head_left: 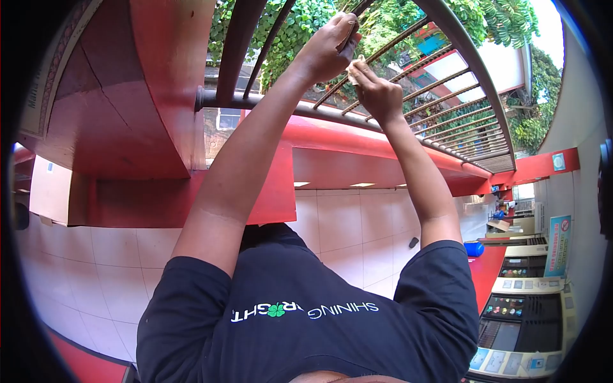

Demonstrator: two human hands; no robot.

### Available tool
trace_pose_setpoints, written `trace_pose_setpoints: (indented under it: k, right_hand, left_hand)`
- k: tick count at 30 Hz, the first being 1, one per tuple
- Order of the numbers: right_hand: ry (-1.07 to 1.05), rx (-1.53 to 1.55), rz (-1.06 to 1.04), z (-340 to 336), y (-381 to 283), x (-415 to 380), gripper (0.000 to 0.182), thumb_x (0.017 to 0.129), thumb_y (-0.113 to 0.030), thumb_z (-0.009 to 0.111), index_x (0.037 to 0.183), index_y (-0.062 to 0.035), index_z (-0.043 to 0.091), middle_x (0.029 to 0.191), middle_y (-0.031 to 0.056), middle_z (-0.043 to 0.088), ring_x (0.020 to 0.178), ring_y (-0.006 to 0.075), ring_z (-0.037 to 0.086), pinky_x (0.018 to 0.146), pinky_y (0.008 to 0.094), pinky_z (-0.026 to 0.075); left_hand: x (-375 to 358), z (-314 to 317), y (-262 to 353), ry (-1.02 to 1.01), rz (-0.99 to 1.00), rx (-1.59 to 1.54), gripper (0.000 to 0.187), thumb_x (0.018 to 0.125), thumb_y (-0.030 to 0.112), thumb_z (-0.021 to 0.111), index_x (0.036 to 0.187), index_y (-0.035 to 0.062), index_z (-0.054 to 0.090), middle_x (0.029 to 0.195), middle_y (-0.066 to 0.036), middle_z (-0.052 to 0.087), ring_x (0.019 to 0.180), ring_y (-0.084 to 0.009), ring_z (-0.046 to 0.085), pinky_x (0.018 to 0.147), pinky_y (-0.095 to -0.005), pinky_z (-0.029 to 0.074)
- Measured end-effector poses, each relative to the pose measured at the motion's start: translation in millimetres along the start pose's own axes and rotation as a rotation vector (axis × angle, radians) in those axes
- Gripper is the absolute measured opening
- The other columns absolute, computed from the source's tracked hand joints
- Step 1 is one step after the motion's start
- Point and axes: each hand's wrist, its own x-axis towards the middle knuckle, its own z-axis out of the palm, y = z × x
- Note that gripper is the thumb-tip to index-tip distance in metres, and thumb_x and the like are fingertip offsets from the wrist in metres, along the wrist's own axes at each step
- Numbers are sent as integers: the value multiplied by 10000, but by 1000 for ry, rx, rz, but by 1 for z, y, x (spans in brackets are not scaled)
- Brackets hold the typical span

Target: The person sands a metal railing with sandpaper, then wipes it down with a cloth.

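My left hand (327, 50) is raised to the metal railing (290, 106), its fingers closed around one of the dark bars. Just below and to its right, my right hand (381, 96) pinches a small cream-coloured crumpled cloth (355, 69) against or close beside the same bar. Whether the cloth wraps the bar fully is hidden by the fingers. Both arms stretch up and away from me over a red ledge (332, 137).
A red pillar (169, 76) stands close on the left, with a cardboard box (51, 191) beside it. Green plants (294, 25) grow beyond the railing. A blue container (473, 249) rests on a red surface at right. Pale tiles (345, 223) cover the floor.
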Motion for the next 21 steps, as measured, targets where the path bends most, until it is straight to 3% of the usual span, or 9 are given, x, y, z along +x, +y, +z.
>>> trace_pose_setpoints:
  k: [2, 3, 4, 5, 7, 9, 13, 17, 21]
  right_hand:
    - [-120, -65, -230, 0, 11, 7, 218, 927, -293, 665, 1124, -271, 758, 1204, -79, 743, 657, 134, 743, 505, 273, 577]
    - [-77, -110, -363, -1, 31, 18, 168, 942, -296, 662, 1073, -264, 762, 1194, -65, 750, 609, 120, 726, 482, 271, 569]
    - [-69, -194, -349, -15, 46, 33, 138, 964, -283, 650, 1041, -264, 763, 1145, -70, 766, 564, 104, 707, 459, 265, 557]
    - [79, -143, -321, -30, 64, 53, 140, 975, -293, 650, 1046, -260, 765, 1095, -67, 777, 547, 110, 704, 448, 262, 549]
    - [203, -245, -178, -69, 81, 78, 183, 974, -308, 651, 1106, -287, 777, 1146, -98, 761, 641, 124, 733, 490, 240, 549]
    - [327, -243, -131, -65, 79, 72, 176, 975, -332, 658, 1106, -317, 775, 1156, -130, 754, 548, 91, 699, 435, 233, 518]
    - [-9, -70, -159, -2, 19, -4, 302, 948, -321, 677, 1246, -309, 730, 1327, -133, 681, 543, 93, 694, 457, 247, 532]
    - [-183, -42, -335, 7, 17, -7, 289, 962, -261, 625, 1232, -284, 725, 1347, -97, 678, 558, 118, 702, 469, 273, 549]
    - [257, -189, -4, -51, 57, 60, 213, 939, -251, 661, 1130, -272, 753, 1221, -92, 740, 521, 103, 670, 455, 249, 515]
  left_hand:
    - [1, -1, -2, 2, 18, 24, 128, 982, 83, 594, 999, -4, 501, 928, -173, 524, 851, -359, 538, 793, -423, 459]
    - [1, -1, -2, -11, -2, 4, 129, 984, 84, 593, 1003, -4, 500, 934, -173, 525, 856, -354, 540, 796, -423, 459]
    - [0, -1, -2, -26, -25, -20, 130, 986, 85, 591, 1008, -3, 499, 940, -173, 526, 861, -349, 541, 799, -423, 458]
    - [0, -4, 2, -44, -37, 0, 134, 986, 85, 594, 1014, -1, 495, 952, -169, 530, 862, -339, 546, 798, -418, 461]
    - [-1, -3, 1, -35, -35, -24, 130, 983, 78, 591, 1016, -1, 493, 958, -165, 532, 861, -333, 547, 800, -413, 463]
    - [-1, 0, 1, -27, -45, -8, 125, 981, 73, 588, 1016, -1, 493, 956, -165, 533, 856, -333, 549, 796, -413, 463]
    - [-1, -2, -3, -21, -17, -4, 105, 979, 57, 579, 1009, 4, 494, 946, -169, 535, 837, -331, 552, 784, -415, 466]
    - [0, -5, 2, -48, -24, -19, 101, 979, 60, 588, 1004, 11, 504, 938, -163, 540, 831, -336, 563, 780, -420, 472]
    - [-1, -1, -1, 9, 16, -19, 112, 991, 84, 587, 1007, 16, 500, 939, -158, 538, 827, -328, 556, 779, -419, 469]
